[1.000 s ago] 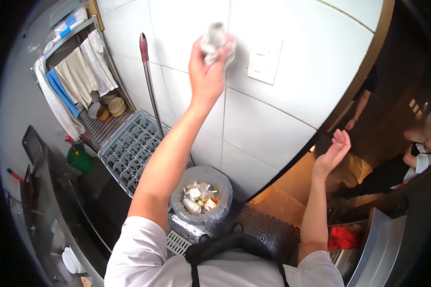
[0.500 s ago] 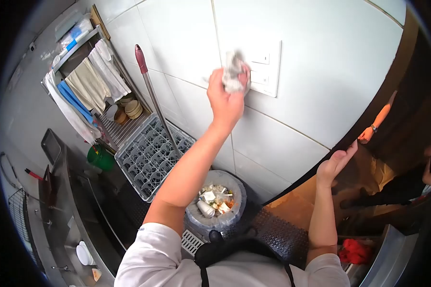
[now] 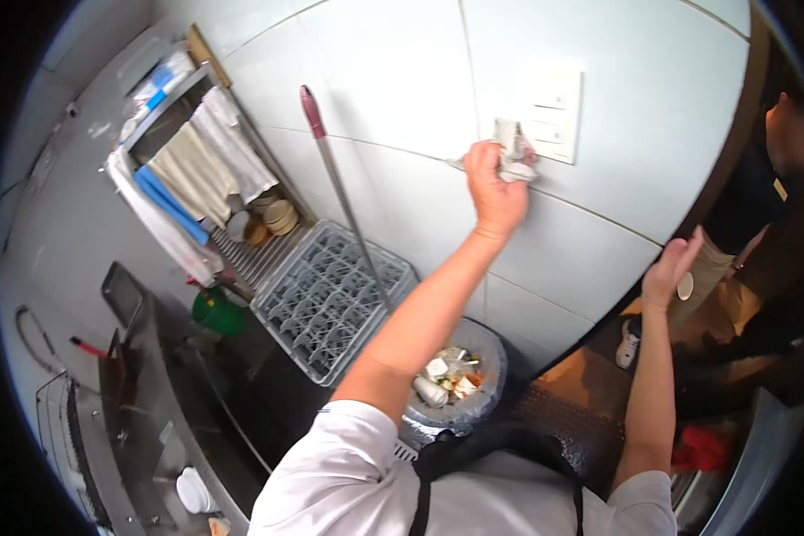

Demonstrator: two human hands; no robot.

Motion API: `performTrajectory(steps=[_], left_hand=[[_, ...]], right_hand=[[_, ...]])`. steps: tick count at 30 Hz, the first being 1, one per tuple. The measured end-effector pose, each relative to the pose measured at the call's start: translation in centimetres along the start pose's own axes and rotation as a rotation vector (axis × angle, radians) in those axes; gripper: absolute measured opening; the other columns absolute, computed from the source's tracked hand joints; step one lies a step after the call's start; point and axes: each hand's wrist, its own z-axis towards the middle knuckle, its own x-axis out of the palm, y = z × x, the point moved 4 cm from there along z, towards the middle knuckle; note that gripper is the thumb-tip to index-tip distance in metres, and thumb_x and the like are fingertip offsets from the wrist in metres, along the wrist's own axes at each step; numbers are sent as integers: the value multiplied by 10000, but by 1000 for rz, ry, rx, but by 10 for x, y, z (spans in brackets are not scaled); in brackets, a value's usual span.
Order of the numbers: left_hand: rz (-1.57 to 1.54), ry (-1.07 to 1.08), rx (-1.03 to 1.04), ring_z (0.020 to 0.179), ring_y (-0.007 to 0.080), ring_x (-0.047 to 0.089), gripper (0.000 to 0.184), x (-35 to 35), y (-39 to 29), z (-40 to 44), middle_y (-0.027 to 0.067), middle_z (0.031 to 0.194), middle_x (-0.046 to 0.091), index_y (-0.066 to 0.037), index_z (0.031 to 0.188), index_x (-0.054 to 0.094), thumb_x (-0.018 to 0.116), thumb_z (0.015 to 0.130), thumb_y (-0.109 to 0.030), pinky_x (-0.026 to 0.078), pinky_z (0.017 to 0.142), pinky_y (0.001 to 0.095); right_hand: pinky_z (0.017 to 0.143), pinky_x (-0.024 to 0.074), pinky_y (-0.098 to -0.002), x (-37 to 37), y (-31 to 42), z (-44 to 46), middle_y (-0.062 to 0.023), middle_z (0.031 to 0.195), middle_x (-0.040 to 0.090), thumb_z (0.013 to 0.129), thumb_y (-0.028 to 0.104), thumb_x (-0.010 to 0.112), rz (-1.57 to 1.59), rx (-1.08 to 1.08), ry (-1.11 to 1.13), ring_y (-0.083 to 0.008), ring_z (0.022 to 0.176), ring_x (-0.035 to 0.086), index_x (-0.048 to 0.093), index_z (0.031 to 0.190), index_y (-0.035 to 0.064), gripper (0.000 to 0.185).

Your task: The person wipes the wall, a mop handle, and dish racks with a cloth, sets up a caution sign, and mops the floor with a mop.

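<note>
Cloth (image 3: 515, 154): pale grey, crumpled, bunched in the grip of the person's left hand (image 3: 496, 195), at the tiled wall (image 3: 625, 192). Part is hidden in that grip; I cannot confirm contact with the tile. A white switch plate (image 3: 558, 116) sits just above and right of that hand. Below, the left arm (image 3: 420, 317) partly hides a lined waste bin (image 3: 487, 393). The right hand (image 3: 666, 275), lower and farther right, is open.

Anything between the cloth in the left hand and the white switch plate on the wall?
Nothing visible. The left hand holds the cloth just beside the switch plate's lower left edge, with only tiled wall around. The long-handled pole stands farther left, out of the way.
</note>
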Motion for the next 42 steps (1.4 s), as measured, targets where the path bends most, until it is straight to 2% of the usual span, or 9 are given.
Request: performTrajectory(steps=[2, 4, 5, 8, 13, 17, 24, 25, 42], left_hand=[[-70, 18, -19, 888, 251, 562, 154, -4, -3, 10, 105, 932, 571, -25, 921, 619, 724, 816, -65, 458, 800, 346], [-147, 55, -50, 878, 238, 566, 146, -6, -1, 12, 98, 925, 573, -25, 916, 625, 725, 817, -63, 459, 800, 342], [-236, 16, -120, 896, 328, 521, 118, -3, 1, 15, 112, 920, 592, -54, 853, 626, 698, 763, -79, 419, 812, 391], [-94, -18, 45, 858, 237, 603, 158, -3, -14, 51, 109, 897, 602, -12, 924, 638, 726, 819, -91, 475, 785, 347], [-81, 53, 160, 891, 326, 548, 144, -4, -45, 134, 102, 908, 621, -79, 881, 673, 710, 742, -85, 433, 805, 402], [4, 223, 423, 884, 288, 569, 193, -17, -49, 154, 22, 890, 645, -126, 871, 705, 745, 702, -41, 462, 764, 388], [221, 452, 750, 902, 263, 590, 284, 1, -107, 160, 0, 912, 657, -139, 886, 710, 712, 668, 43, 478, 782, 373], [186, 445, 808, 885, 241, 579, 329, 4, -104, 165, -43, 908, 649, -191, 860, 711, 687, 640, 53, 464, 742, 368], [225, 548, 890, 903, 255, 596, 316, 9, -121, 160, 3, 933, 657, -160, 883, 712, 720, 651, 55, 490, 763, 360]], right_hand=[[1098, 308, -390, 2, 22, 2, -227, 1374, 482, 1058, 398, 407, -8, -98, -21, -305, 1260, 456, 368, 1409, -80, 594], [1077, 336, -401, 4, 29, 3, -219, 1365, 494, 1054, 411, 408, 32, -84, -23, -314, 1240, 478, 369, 1397, -97, 614], [1073, 342, -399, 5, 36, 2, -223, 1359, 496, 1052, 420, 409, 58, -87, -6, -315, 1239, 482, 372, 1395, -96, 621], [1062, 350, -390, 2, 7, 2, -217, 1334, 510, 1047, 432, 418, 15, -73, 18, -301, 1221, 492, 382, 1394, -83, 623], [1031, 383, -393, 4, 21, 0, -205, 1278, 549, 1038, 411, 453, 60, -51, 14, -300, 1175, 521, 404, 1376, -78, 596], [1055, 366, -406, 2, 18, -2, -235, 1317, 524, 1040, 394, 446, -51, -73, -44, -327, 1212, 505, 399, 1383, -79, 586], [1086, 337, -420, 3, 24, -3, -261, 1352, 495, 1041, 393, 437, -32, -52, -35, -356, 1252, 482, 399, 1382, -89, 592], [1086, 337, -420, 3, 23, -2, -262, 1349, 497, 1040, 399, 437, -20, -52, -32, -357, 1249, 483, 401, 1380, -91, 598], [996, 404, -396, 2, 29, -2, -223, 1241, 536, 1026, 429, 475, -19, -99, -36, -320, 1131, 523, 442, 1340, -92, 609]])
